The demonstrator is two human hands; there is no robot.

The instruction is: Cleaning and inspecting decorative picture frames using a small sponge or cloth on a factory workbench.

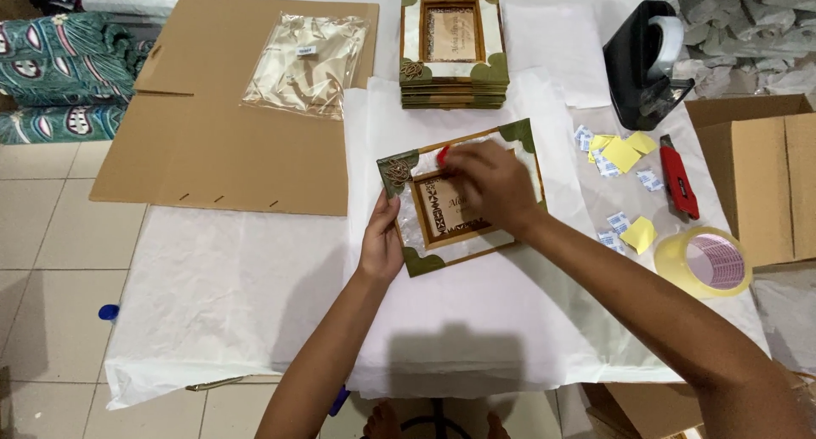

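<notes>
1. My left hand (382, 245) pins the frame (463, 197) by its left edge, thumb on top and fingers curled under, so it lies steady on the white paper (255, 277) in front of me, tilted a little anticlockwise.
2. My right hand (493, 184) lies over the frame's upper middle, fingertips closed on something small and red (443, 156) near the top edge; I cannot tell what it is or how tightly I pinch it.
3. To do this well, I think the left hand should press flat and not lift, or the frame will skate on the paper.
4. I would work the fingertips lightly: the corner ornaments (398, 172) look delicate.
5. The stack of frames (453, 52) sits well apart behind, and the cutter (679, 180), tape roll (704, 261) and yellow stickers (622, 152) lie to my right, within reach.
</notes>
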